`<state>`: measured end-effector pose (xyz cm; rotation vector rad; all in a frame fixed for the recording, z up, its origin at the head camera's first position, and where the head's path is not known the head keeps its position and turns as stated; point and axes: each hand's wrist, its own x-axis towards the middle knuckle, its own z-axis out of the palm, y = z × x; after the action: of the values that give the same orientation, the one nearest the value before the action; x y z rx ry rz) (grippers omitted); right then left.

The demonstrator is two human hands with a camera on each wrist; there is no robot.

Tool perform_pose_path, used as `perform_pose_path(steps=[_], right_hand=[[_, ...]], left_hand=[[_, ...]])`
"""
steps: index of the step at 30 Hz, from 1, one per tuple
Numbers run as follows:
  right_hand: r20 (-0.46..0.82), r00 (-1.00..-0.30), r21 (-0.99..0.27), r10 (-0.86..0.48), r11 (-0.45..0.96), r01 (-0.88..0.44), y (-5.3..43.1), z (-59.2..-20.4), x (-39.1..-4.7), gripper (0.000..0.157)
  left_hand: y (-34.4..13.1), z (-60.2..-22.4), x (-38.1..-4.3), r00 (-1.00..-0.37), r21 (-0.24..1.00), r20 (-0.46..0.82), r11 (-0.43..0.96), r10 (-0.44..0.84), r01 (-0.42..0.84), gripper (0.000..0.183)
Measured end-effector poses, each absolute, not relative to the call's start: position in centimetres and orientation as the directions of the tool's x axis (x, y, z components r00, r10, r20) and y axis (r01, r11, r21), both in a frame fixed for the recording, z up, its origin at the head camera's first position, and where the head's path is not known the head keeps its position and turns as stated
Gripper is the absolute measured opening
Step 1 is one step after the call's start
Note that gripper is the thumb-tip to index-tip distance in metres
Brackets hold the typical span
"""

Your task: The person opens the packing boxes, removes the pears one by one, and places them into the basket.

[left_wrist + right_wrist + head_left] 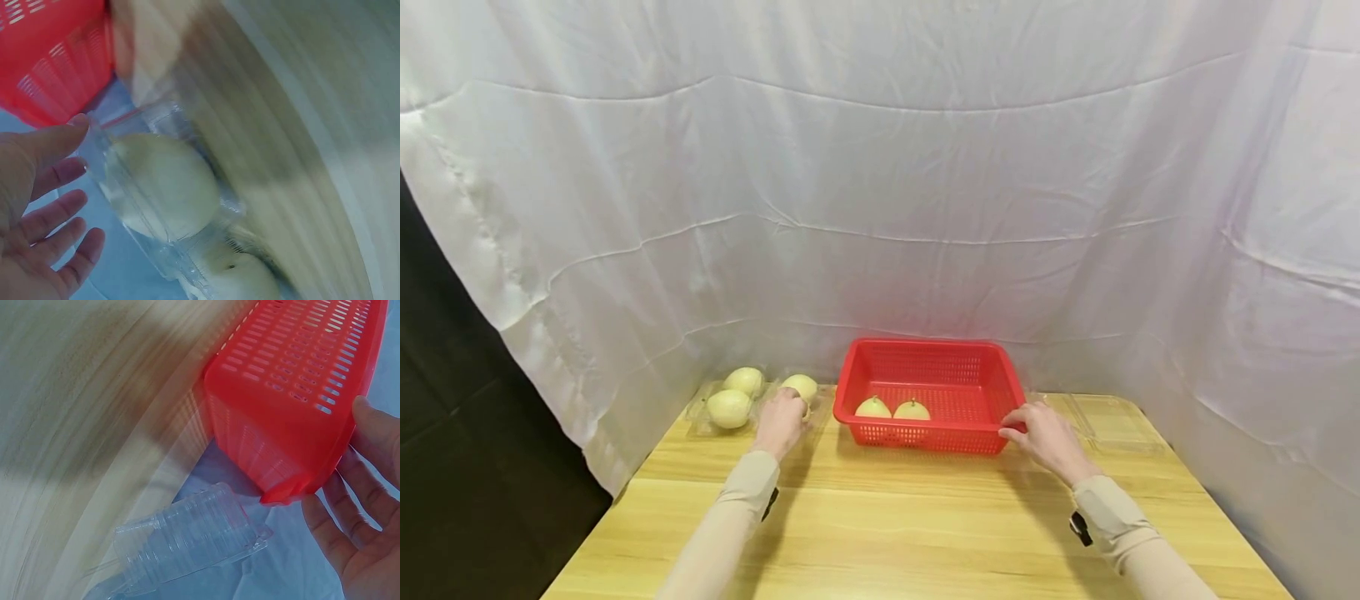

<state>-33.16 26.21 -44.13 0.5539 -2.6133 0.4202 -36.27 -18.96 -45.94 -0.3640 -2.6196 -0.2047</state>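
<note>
My left hand (782,422) is at a clear plastic container (172,115) holding pale yellow pears. In the left wrist view its thumb tip is right at the container's edge, with loosely bent fingers apart from the pear (165,187). My right hand (1047,439) grips the rim of a red plastic basket (925,437) at its near right corner. The right wrist view has the thumb (375,428) on one side of that rim and fingers along the other. Inside the basket, two pears (912,410) lie at the front left.
Left of my left hand, two more pears (728,409) sit in clear packaging. An open clear plastic container (1116,423) lies right of the basket. White curtains (925,208) hang behind the wooden table (917,533).
</note>
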Motion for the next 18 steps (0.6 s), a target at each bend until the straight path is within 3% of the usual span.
perform_pose_path(steps=[5,9,12,18], right_hand=[[0.476,-0.816,-0.189,-0.327,0.869,-0.458,26.0,-44.1,-33.3,0.014],[0.471,-0.809,-0.175,-0.351,0.862,-0.476,25.7,-44.1,-33.4,0.016],[0.46,-0.818,-0.186,-0.345,0.864,-0.469,25.7,-44.0,-33.4,0.016],[0.459,-0.828,-0.209,-0.321,0.867,-0.452,26.1,-43.8,-32.9,0.014]], left_hand=[[-20.4,-45.9,-36.6,-0.879,0.269,0.472,0.94,0.062,0.211,0.031],[-22.0,-46.5,-37.0,-0.948,0.374,0.313,0.926,-0.065,0.06,0.055],[-22.5,-46.7,-37.2,-0.972,0.366,0.229,0.93,-0.057,0.032,0.063],[-22.4,-46.4,-37.2,-0.972,0.328,0.235,0.942,-0.016,0.064,0.068]])
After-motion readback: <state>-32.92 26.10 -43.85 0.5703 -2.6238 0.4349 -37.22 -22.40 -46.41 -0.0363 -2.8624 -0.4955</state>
